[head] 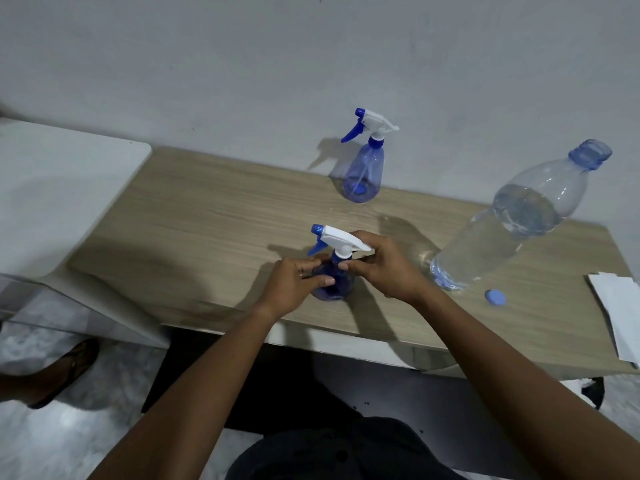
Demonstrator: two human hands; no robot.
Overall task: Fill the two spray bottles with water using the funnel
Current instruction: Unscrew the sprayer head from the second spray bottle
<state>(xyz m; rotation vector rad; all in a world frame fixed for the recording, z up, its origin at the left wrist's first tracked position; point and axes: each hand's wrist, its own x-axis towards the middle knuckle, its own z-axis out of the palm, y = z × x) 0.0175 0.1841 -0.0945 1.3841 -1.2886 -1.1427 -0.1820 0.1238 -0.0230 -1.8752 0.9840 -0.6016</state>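
Observation:
A blue spray bottle [332, 289] with a white trigger head stands near the table's front edge. My left hand [294, 282] grips its body from the left. My right hand [377, 265] pinches the collar under the white head from the right. A second blue spray bottle [363, 174], head screwed on, stands upright at the back by the wall. A large clear water bottle [512, 230], uncapped and mostly full, stands at the right. Its blue cap [495, 296] lies on the table in front of it. No funnel is in view.
The wooden table [207, 220] runs along a grey wall. White papers [620, 313] lie at its right edge. A white surface [52, 188] adjoins the table on the left. A sandalled foot [65, 368] is on the floor at lower left.

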